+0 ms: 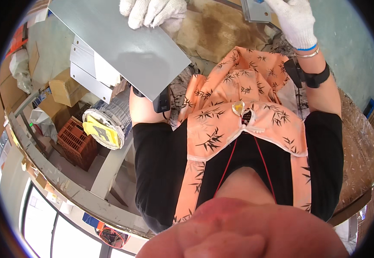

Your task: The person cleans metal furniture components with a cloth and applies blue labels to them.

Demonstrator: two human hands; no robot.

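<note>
A large flat grey sheet (139, 64), apparently metal, lies tilted across my left forearm. My left hand (154, 13), in a white knit glove, is closed on its far right edge, with the fingers curled over the upper face. At the top right is my right hand (296, 23), gloved too, with thumb stretched out and apart. It is beside a small stack of grey plates (258, 12) with holes. The picture's top edge cuts off its other fingertips, so whether it touches the plates is unclear.
Pale plates with holes (86, 79) stick out beneath the sheet's left side. A round container with yellow material (103, 131) on top stands close by. Further left are a brown plastic crate (77, 144) and a cardboard box (66, 87). A stained brown surface (213, 28) lies ahead.
</note>
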